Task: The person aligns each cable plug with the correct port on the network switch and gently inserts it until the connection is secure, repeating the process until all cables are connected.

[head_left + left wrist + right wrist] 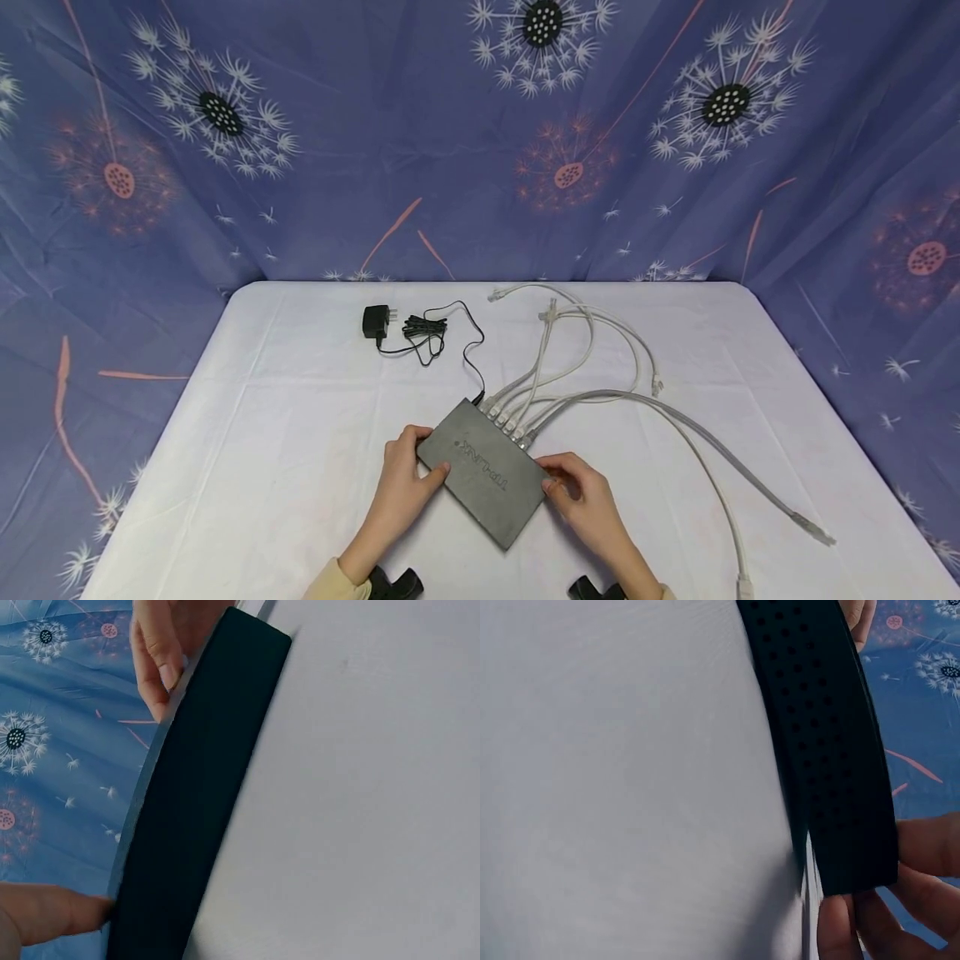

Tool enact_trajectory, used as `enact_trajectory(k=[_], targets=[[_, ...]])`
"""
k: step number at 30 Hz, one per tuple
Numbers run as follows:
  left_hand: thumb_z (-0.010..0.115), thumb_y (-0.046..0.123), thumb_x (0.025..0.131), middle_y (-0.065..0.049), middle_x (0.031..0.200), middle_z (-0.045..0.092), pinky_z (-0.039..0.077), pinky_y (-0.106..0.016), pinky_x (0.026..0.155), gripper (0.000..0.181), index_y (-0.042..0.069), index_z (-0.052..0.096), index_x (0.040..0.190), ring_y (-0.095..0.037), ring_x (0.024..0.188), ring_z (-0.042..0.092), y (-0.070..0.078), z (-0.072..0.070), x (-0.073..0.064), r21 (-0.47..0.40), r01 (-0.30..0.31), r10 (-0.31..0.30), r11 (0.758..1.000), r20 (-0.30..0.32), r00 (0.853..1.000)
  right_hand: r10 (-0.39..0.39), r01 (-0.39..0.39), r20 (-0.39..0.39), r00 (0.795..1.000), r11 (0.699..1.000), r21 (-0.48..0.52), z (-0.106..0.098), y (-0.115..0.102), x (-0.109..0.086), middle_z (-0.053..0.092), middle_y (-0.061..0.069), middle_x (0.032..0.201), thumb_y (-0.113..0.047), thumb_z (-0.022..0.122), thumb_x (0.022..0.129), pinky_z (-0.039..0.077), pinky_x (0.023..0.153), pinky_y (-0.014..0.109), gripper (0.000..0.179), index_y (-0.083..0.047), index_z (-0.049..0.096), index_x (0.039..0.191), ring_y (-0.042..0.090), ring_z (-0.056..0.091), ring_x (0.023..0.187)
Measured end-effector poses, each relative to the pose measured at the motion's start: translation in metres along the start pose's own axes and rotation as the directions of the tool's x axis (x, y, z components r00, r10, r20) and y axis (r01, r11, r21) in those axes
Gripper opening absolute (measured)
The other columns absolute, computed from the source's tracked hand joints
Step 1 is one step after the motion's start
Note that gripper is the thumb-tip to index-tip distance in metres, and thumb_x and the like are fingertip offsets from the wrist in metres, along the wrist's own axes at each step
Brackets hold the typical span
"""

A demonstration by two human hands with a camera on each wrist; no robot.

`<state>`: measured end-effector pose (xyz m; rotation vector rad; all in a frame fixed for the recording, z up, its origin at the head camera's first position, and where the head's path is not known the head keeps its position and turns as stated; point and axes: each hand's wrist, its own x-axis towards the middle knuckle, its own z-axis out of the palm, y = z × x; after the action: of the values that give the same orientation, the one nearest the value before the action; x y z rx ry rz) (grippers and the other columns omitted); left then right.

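Observation:
A dark grey network switch [474,487] marked TP-LINK is held at an angle over the white table. My left hand [401,479] grips its left corner, thumb on top. At the right corner, my right hand [588,500] pinches the edge. Several Ethernet cables [551,400] and a black power cord [468,354] run from the far edge of the switch. In the left wrist view the front side of the switch [187,787] shows beside the left thumb [56,911]. In the right wrist view, its vented side [817,742] appears, with right-hand fingers [885,922] at the corner.
A black power adapter [376,322] lies at the back left, its cord bundled [424,327]. Loose cable plugs spread over the back and right; a grey cable's plug [813,527] rests at far right. A blue patterned curtain [420,150] hangs behind the white table [300,400].

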<state>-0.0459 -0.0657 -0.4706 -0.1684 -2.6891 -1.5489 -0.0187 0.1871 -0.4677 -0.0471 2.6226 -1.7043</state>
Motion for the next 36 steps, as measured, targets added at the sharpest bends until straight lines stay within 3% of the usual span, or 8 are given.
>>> enact_trajectory(k=[10, 15, 22, 26, 31, 36], targets=[[0.072, 0.004, 0.079, -0.015, 0.114, 0.057, 0.039, -0.043, 0.083, 0.045, -0.004, 0.053, 0.119, -0.027, 0.102, 0.044, 0.002, 0.001, -0.002, 0.027, 0.002, -0.002, 1.000, -0.005, 1.000, -0.005, 0.005, 0.016, 1.000, 0.999, -0.051, -0.001, 0.002, 0.000, 0.064, -0.002, 0.097, 0.005, 0.065, 0.084, 0.048, 0.079, 0.026, 0.021, -0.005, 0.070, 0.102, 0.011, 0.060, 0.087], [0.071, 0.006, 0.081, -0.015, 0.117, 0.056, 0.039, -0.042, 0.083, 0.044, -0.004, 0.052, 0.120, -0.026, 0.102, 0.043, 0.001, 0.000, -0.001, 0.061, -0.024, 0.023, 0.998, 0.020, 1.000, -0.026, 0.029, 0.028, 0.999, 0.990, -0.140, -0.001, -0.002, 0.002, 0.061, -0.004, 0.093, 0.004, 0.067, 0.083, 0.048, 0.073, 0.025, 0.020, -0.006, 0.069, 0.100, 0.010, 0.057, 0.082], [0.067, 0.012, 0.085, -0.019, 0.119, 0.053, 0.036, -0.042, 0.081, 0.042, -0.004, 0.051, 0.121, -0.028, 0.100, 0.040, 0.006, -0.013, 0.003, 0.085, -0.052, 0.042, 0.995, 0.113, 0.993, -0.037, 0.056, 0.105, 0.994, 0.982, -0.182, -0.009, -0.008, 0.004, 0.063, 0.001, 0.098, -0.001, 0.065, 0.087, 0.049, 0.074, 0.027, 0.021, -0.003, 0.067, 0.107, 0.012, 0.059, 0.084], [0.064, 0.012, 0.087, -0.019, 0.122, 0.050, 0.033, -0.046, 0.085, 0.044, -0.002, 0.050, 0.126, -0.030, 0.104, 0.039, 0.014, -0.021, 0.009, 0.099, -0.085, 0.076, 0.991, 0.094, 0.993, -0.078, 0.091, 0.068, 0.995, 0.973, -0.212, -0.015, -0.016, 0.012, 0.064, 0.003, 0.099, 0.003, 0.064, 0.086, 0.049, 0.070, 0.027, 0.022, -0.003, 0.067, 0.107, 0.014, 0.061, 0.083], [0.064, 0.013, 0.088, -0.018, 0.132, 0.042, 0.025, -0.053, 0.091, 0.049, 0.003, 0.047, 0.133, -0.035, 0.119, 0.034, 0.027, -0.030, 0.018, 0.124, -0.175, 0.173, 0.977, 0.027, 0.985, -0.224, 0.212, -0.003, 0.975, 0.926, -0.313, -0.022, -0.029, 0.023, 0.062, 0.006, 0.102, 0.005, 0.065, 0.085, 0.050, 0.072, 0.034, 0.026, -0.002, 0.066, 0.110, 0.019, 0.060, 0.088], [0.067, 0.017, 0.088, -0.018, 0.144, 0.032, 0.016, -0.057, 0.098, 0.057, 0.006, 0.044, 0.139, -0.036, 0.133, 0.022, 0.041, -0.033, 0.026, 0.195, -0.266, 0.275, 0.944, -0.015, 0.961, -0.400, 0.343, -0.057, 0.915, 0.844, -0.413, -0.024, -0.041, 0.036, 0.056, 0.014, 0.116, -0.001, 0.067, 0.086, 0.044, 0.082, 0.047, 0.034, -0.001, 0.062, 0.119, 0.029, 0.052, 0.105]])
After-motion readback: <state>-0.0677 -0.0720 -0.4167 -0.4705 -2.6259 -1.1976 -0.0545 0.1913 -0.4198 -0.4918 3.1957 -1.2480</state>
